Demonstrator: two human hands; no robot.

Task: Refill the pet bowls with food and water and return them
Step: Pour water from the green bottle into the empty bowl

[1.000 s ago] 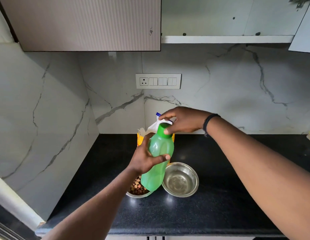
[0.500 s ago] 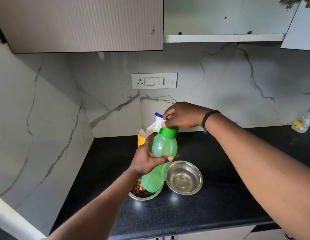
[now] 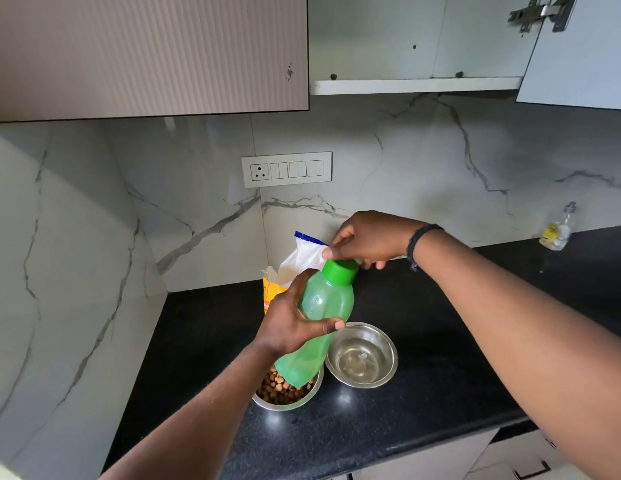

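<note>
The left hand (image 3: 288, 323) has its grip closed around the middle of a green bottle (image 3: 319, 323), which it holds tilted above the desk (image 3: 423, 393), top leaning away and to the right. The bottle's dark green cap (image 3: 340, 271) is on. The right hand (image 3: 368, 239) sits just beyond and above the left grip, at the cap, with its fingers curled; the thumb tip lies at the cap's far edge, but whether the grip actually pinches the cap or only rests against it cannot be told, since the cap hides the lower fingers. A black band (image 3: 418, 240) circles the right wrist.

Directly under the left grip stands a steel bowl of brown kibble (image 3: 285, 393); the bottle's base covers much of its far side, so the fill level is hard to judge. Just right of that grip, touching or nearly touching the first bowl, is a second steel bowl (image 3: 362, 356) with what looks like clear water in it, though reflections make the depth unclear. Beyond the left grip a yellow and white bag (image 3: 295, 261) with a blue edge leans at the marble wall, mostly hidden by hand and bottle. Far right of the right grip a small clear bottle (image 3: 558, 226) stands blurred; its label is unreadable.
</note>
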